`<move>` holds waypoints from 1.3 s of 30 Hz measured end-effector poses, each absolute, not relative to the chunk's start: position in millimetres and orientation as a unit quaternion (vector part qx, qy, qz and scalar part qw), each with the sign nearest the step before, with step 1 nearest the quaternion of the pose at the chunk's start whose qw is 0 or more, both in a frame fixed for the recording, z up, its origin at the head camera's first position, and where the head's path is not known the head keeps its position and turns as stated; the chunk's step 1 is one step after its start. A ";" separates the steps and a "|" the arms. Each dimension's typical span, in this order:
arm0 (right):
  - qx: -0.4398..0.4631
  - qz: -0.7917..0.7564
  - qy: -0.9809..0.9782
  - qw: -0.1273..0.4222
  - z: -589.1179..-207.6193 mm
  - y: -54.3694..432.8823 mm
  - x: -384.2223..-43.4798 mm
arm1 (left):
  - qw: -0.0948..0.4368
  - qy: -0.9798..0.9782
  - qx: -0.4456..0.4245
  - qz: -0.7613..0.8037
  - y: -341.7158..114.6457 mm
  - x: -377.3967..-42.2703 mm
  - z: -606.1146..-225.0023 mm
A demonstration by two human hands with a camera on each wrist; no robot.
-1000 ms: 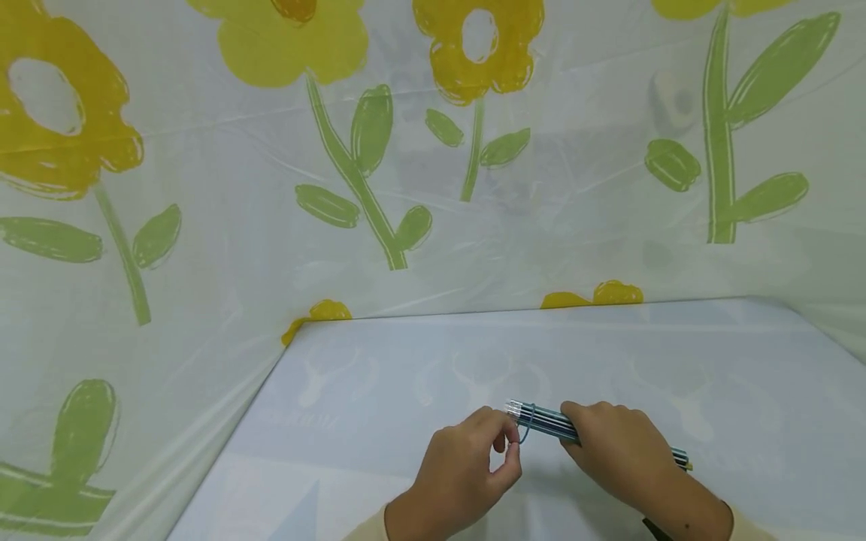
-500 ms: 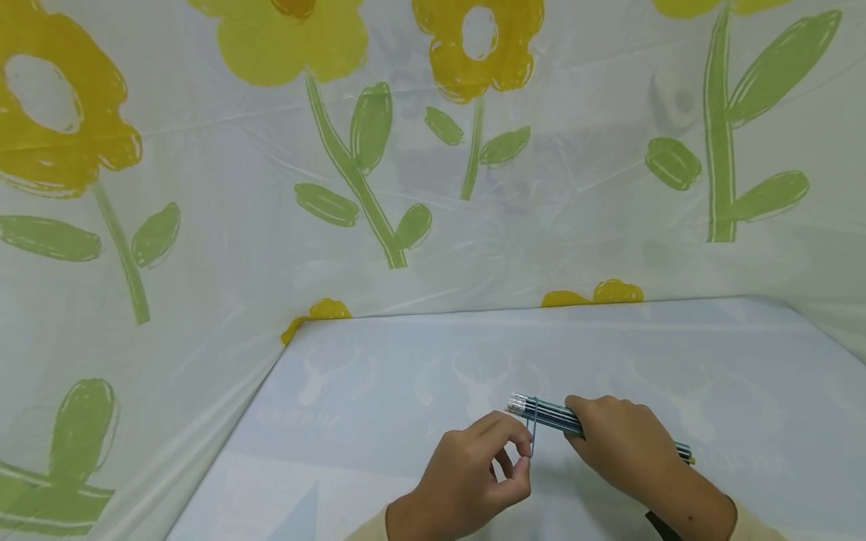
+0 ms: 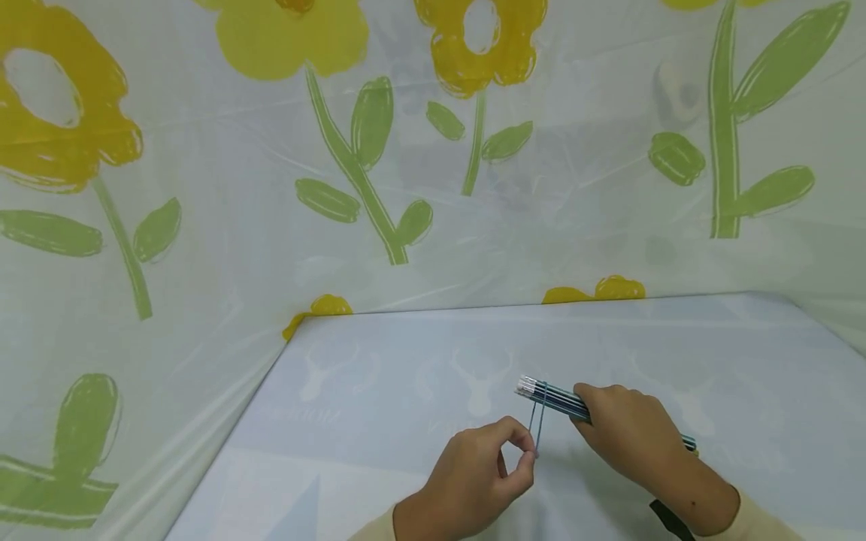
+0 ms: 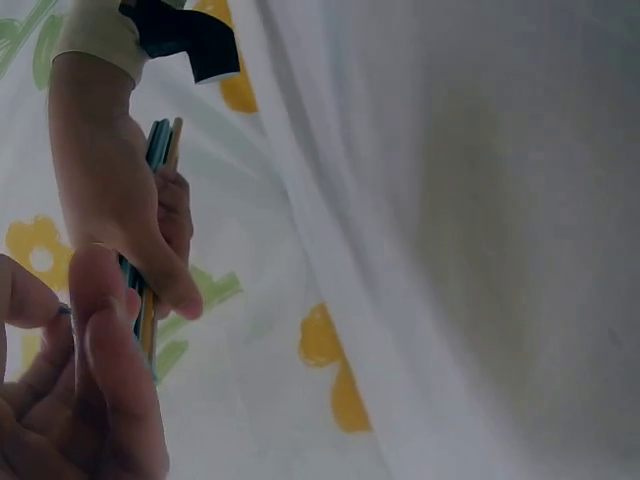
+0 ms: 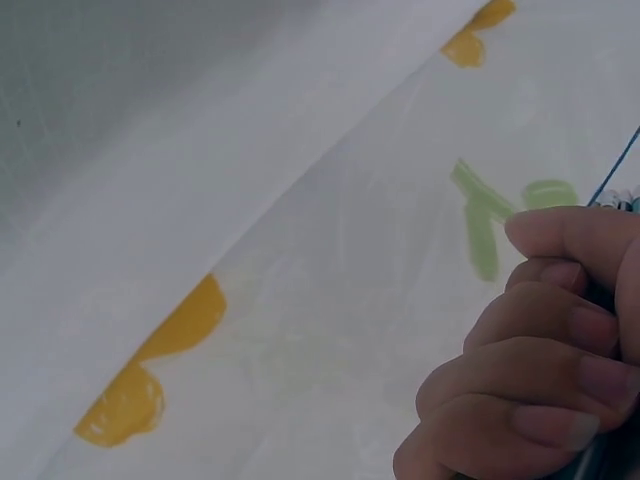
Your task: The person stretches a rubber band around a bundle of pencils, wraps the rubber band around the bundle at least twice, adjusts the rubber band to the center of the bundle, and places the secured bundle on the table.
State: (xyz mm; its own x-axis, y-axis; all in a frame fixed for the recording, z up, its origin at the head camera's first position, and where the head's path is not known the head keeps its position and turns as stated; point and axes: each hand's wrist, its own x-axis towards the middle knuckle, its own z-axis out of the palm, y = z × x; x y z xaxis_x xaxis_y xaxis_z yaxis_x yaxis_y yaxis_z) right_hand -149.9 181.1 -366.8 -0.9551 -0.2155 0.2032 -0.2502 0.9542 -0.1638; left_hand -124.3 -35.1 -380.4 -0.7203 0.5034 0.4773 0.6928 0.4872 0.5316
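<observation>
My right hand (image 3: pixel 629 436) grips a bundle of several dark-and-light striped pencils (image 3: pixel 567 403) around its middle, above the table. Their white-tipped ends stick out to the left, and their other ends show behind the wrist. A thin blue rubber band (image 3: pixel 540 421) loops over the bundle near the white tips. Below it, the thumb and fingertips of my left hand (image 3: pixel 473 469) pinch the band and stretch it downward. In the right wrist view, curled fingers (image 5: pixel 510 350) cover most of the pencils, and a taut strand of rubber band (image 5: pixel 614 168) crosses the right edge.
A pale table (image 3: pixel 365 391) with faint deer-head prints lies under both hands. Behind it and at the left hangs a white sheet (image 3: pixel 223 225) printed with yellow flowers and green leaves. A dark strap (image 3: pixel 670 520) sits by the right wrist.
The pencil bundle and right hand have risen slightly and shifted right. My left hand has dropped away from the pencil ends, and the rubber band has stretched longer.
</observation>
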 end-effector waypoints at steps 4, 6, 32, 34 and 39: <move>0.117 0.100 -0.984 0.094 -368.5 182.1 -151.6 | 0.054 -0.871 -0.302 -0.383 -35.3 -125.3 -381.7; 0.118 0.099 -0.983 0.101 -369.3 182.7 -152.7 | 0.036 -0.876 -0.287 -0.385 -35.4 -127.3 -382.8; 0.111 0.096 -0.985 0.086 -375.9 182.8 -157.6 | 0.273 -0.792 -0.436 -0.329 -36.5 -128.5 -383.8; 0.112 0.097 -0.986 0.081 -376.2 182.3 -157.5 | 0.291 -0.772 -0.456 -0.333 -36.5 -130.1 -384.1; 0.110 0.100 -0.985 0.091 -374.0 183.0 -155.9 | 0.269 -0.762 -0.461 -0.366 -37.1 -130.8 -385.6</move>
